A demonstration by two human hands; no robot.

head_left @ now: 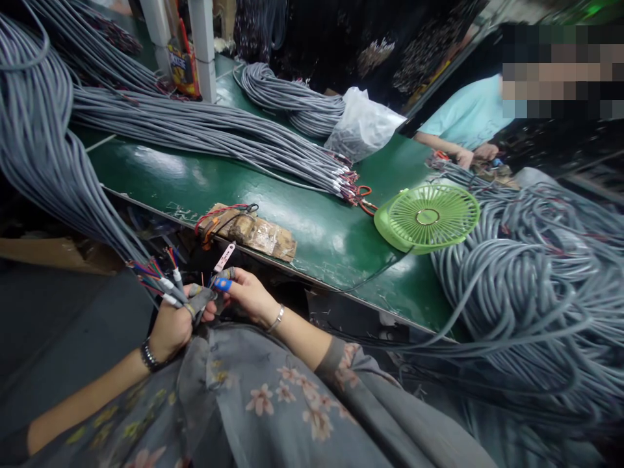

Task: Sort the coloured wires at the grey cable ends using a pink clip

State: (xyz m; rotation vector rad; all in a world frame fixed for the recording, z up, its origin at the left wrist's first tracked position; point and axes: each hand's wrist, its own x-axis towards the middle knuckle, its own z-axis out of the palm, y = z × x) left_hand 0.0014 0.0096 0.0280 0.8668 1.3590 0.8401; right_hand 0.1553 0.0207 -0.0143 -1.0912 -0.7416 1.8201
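Note:
My left hand [176, 324], with grey wrapping on its fingers, is closed around the ends of several grey cables [171, 299] in front of my lap. White bands and loose red, blue and green wires show at those ends. My right hand [249, 296] meets it, thumb and fingers pinched together at the fingertips of the left. Blue tape wraps the right thumb. A small pale pink strip with a hole [225, 257] sticks up by the right fingers; whether they hold it is unclear. What the right fingers pinch is too small to make out.
Before me is a green table [322, 224] with a taped cardboard block [263, 235] at its edge. A long cable bundle [219, 133], a green fan [426, 218], a plastic bag [365, 123] and a large cable heap [526, 279] lie beyond. A co-worker [468, 117] sits at the far right.

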